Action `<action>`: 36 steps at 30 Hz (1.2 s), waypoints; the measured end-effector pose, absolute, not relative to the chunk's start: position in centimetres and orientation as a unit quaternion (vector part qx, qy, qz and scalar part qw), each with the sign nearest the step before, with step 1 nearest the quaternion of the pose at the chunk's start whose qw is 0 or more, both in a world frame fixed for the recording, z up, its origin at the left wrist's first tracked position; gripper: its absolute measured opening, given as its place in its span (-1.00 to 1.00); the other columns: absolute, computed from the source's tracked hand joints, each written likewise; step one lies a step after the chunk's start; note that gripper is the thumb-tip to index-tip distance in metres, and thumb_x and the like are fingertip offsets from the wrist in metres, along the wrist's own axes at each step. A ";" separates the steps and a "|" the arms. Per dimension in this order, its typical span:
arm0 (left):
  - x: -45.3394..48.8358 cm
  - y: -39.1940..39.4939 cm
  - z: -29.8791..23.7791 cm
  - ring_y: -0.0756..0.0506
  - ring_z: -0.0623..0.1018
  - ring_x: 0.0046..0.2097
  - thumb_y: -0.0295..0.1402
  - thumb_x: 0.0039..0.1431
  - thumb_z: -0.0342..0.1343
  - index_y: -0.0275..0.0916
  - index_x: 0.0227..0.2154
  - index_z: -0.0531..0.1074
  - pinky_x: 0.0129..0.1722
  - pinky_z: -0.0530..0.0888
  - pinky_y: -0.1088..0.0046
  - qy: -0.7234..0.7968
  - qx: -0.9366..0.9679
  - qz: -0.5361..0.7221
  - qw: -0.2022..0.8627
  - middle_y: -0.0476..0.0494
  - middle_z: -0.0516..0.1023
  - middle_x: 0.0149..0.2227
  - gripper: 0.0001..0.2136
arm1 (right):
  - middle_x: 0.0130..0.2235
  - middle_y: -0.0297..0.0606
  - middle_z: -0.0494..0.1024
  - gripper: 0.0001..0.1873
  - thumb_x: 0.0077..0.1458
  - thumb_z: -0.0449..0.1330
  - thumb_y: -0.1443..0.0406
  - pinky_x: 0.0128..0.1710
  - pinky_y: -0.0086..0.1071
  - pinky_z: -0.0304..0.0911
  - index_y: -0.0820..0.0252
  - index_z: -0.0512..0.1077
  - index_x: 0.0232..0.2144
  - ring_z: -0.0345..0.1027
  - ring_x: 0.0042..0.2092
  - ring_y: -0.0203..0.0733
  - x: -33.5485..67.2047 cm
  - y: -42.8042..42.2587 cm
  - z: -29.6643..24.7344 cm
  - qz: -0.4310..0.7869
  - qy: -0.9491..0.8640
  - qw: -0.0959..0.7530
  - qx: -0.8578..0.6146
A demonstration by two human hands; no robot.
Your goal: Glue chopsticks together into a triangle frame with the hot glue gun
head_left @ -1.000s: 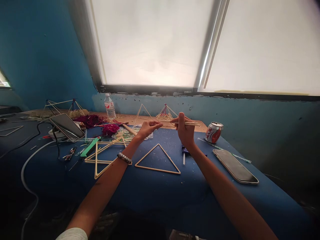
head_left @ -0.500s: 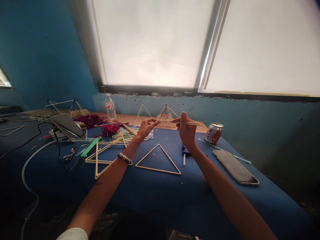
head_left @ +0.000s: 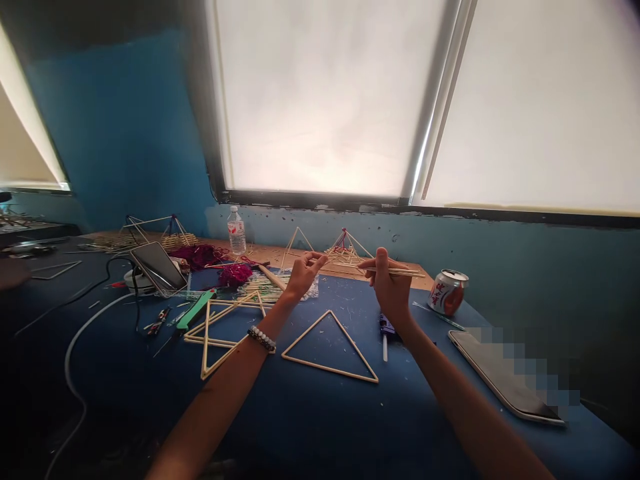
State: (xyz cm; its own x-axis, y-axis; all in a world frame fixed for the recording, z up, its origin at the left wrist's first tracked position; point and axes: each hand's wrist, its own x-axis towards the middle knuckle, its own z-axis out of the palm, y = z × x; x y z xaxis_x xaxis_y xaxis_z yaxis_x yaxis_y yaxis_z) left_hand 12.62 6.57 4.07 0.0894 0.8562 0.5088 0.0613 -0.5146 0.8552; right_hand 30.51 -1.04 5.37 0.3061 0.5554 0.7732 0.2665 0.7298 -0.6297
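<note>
My right hand is closed around thin wooden sticks, held roughly level above the table with the thumb raised. My left hand, a beaded bracelet at its wrist, is pinched near the sticks' left end; what lies between its fingertips is too small to make out. Below and between the hands a flat stick triangle lies on the blue table. Overlapping stick triangles lie by my left forearm, which partly covers them. Beside my right wrist is a purple tool with a white rod, partly hidden.
A drink can and a phone stand and lie at right. Behind are a water bottle, dark red yarn and stick pyramids. At left are a green-handled cutter, a propped phone and cables.
The view has shifted, so everything sits lower and somewhat to the right. Both hands keep nearly the same pose, the right one still holding the sticks.
</note>
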 end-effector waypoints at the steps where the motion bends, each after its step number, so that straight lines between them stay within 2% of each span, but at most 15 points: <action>1: 12.6 6.6 4.0 0.01 0.34 -0.41 0.04 0.00 0.21 -0.29 -0.34 0.53 -0.43 0.27 0.50 0.353 0.650 0.580 0.341 -0.03 0.39 -0.48 -0.58 | -0.60 -0.27 0.45 -0.40 0.21 0.08 -0.13 -0.59 -0.40 0.11 0.18 0.56 -0.55 0.26 -0.59 -0.30 30.5 -1.1 5.4 0.104 -0.577 0.728 -0.355; 6: 12.4 6.5 3.9 0.03 0.32 -0.42 -0.02 0.05 0.20 -0.29 -0.34 0.50 -0.44 0.24 0.51 0.369 0.642 0.589 0.325 -0.04 0.44 -0.42 -0.62 | -0.68 -0.34 0.36 -0.42 0.22 0.10 -0.10 -0.60 -0.40 0.07 0.20 0.55 -0.56 0.17 -0.64 -0.33 30.3 -1.3 5.5 0.101 -0.577 0.725 -0.361; 10: 12.4 6.5 4.0 0.05 0.25 -0.48 -0.05 0.09 0.18 -0.29 -0.32 0.50 -0.48 0.19 0.52 0.373 0.646 0.586 0.317 0.01 0.37 -0.50 -0.66 | -0.71 -0.37 0.29 -0.40 0.24 0.08 -0.09 -0.58 -0.39 0.06 0.18 0.49 -0.63 0.16 -0.64 -0.32 30.4 -1.2 5.3 0.080 -0.578 0.721 -0.373; 15: 12.6 6.3 4.0 0.03 0.34 -0.40 -0.02 0.09 0.18 -0.30 -0.31 0.53 -0.46 0.25 0.52 0.342 0.677 0.567 0.323 -0.08 0.48 -0.40 -0.62 | -0.69 -0.33 0.23 -0.30 0.36 -0.06 0.02 -0.50 -0.36 0.06 0.12 0.16 -0.80 0.19 -0.59 -0.30 31.0 -1.2 5.4 -0.085 -0.605 0.696 -0.379; 16: 12.7 6.2 4.0 0.02 0.36 -0.39 0.00 0.08 0.18 -0.30 -0.30 0.54 -0.46 0.26 0.52 0.334 0.683 0.558 0.332 -0.10 0.50 -0.38 -0.59 | -0.66 -0.31 0.27 -0.32 0.37 -0.08 0.04 -0.47 -0.36 0.08 0.12 0.15 -0.78 0.21 -0.56 -0.29 31.2 -1.2 5.4 -0.115 -0.625 0.676 -0.373; 18: 12.7 6.1 4.1 0.00 0.40 -0.35 0.04 0.07 0.19 -0.30 -0.27 0.55 -0.48 0.28 0.53 0.313 0.699 0.539 0.351 -0.12 0.52 -0.34 -0.56 | -0.57 -0.27 0.39 -0.39 0.39 -0.10 0.07 -0.43 -0.37 0.10 0.13 0.29 -0.68 0.28 -0.51 -0.27 31.5 -1.1 5.4 -0.157 -0.678 0.616 -0.369; 20: 12.8 6.0 4.1 0.00 0.42 -0.34 0.07 0.06 0.19 -0.28 -0.24 0.56 -0.47 0.31 0.53 0.286 0.715 0.520 0.370 -0.12 0.53 -0.30 -0.54 | -0.49 -0.23 0.50 -0.47 0.39 -0.10 0.09 -0.42 -0.38 0.09 0.17 0.45 -0.49 0.35 -0.47 -0.25 31.6 -1.0 5.2 -0.184 -0.724 0.541 -0.387; 22: 12.9 5.8 4.2 0.03 0.39 -0.38 0.07 0.05 0.20 -0.26 -0.24 0.56 -0.46 0.32 0.54 0.261 0.728 0.502 0.388 -0.10 0.53 -0.28 -0.54 | -0.45 -0.21 0.57 -0.57 0.37 -0.07 0.12 -0.45 -0.40 0.04 0.20 0.52 -0.28 0.42 -0.45 -0.22 31.4 -0.8 5.0 -0.204 -0.744 0.475 -0.424; 24: 13.0 5.7 4.2 0.05 0.38 -0.40 0.09 0.05 0.20 -0.27 -0.25 0.56 -0.46 0.33 0.54 0.239 0.736 0.486 0.406 -0.09 0.51 -0.29 -0.53 | -0.43 -0.23 0.61 -0.65 0.32 0.00 0.19 -0.46 -0.41 0.02 0.21 0.49 -0.05 0.45 -0.44 -0.18 31.0 -0.6 4.8 -0.213 -0.745 0.425 -0.467; 26: 13.1 5.8 4.2 0.04 0.40 -0.36 0.10 0.06 0.18 -0.28 -0.26 0.55 -0.45 0.34 0.54 0.216 0.744 0.474 0.418 -0.12 0.51 -0.27 -0.52 | -0.42 -0.26 0.62 -0.62 0.27 0.05 0.26 -0.45 -0.41 0.01 0.17 0.42 0.08 0.48 -0.42 -0.16 30.6 -0.6 4.6 -0.211 -0.744 0.391 -0.499; 31: 13.5 6.1 3.9 0.03 0.42 -0.31 0.06 0.05 0.21 -0.27 -0.31 0.54 -0.46 0.32 0.58 0.202 0.746 0.485 0.410 -0.14 0.54 -0.18 -0.57 | -0.33 -0.21 0.66 -0.70 0.29 0.04 0.29 -0.44 -0.41 -0.01 0.10 0.54 -0.08 0.52 -0.34 -0.15 30.2 -0.9 4.7 -0.218 -0.734 0.339 -0.547; 36: 13.5 6.3 3.8 0.02 0.44 -0.35 0.08 0.01 0.24 -0.28 -0.28 0.55 -0.52 0.31 0.57 0.249 0.716 0.512 0.403 -0.13 0.55 -0.29 -0.53 | -0.25 -0.24 0.68 -0.70 0.27 0.08 0.31 -0.39 -0.42 0.05 0.03 0.55 -0.05 0.54 -0.28 -0.15 30.4 -0.9 4.9 -0.212 -0.728 0.353 -0.549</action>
State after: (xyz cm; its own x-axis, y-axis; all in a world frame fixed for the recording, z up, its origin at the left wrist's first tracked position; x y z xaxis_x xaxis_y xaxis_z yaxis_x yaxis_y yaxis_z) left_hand 13.49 6.30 3.82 0.3512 0.7698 0.5330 -0.0561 -0.5509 0.8327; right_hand 30.41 -0.94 4.91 -0.1489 0.6488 0.7463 0.9480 0.3083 -0.0789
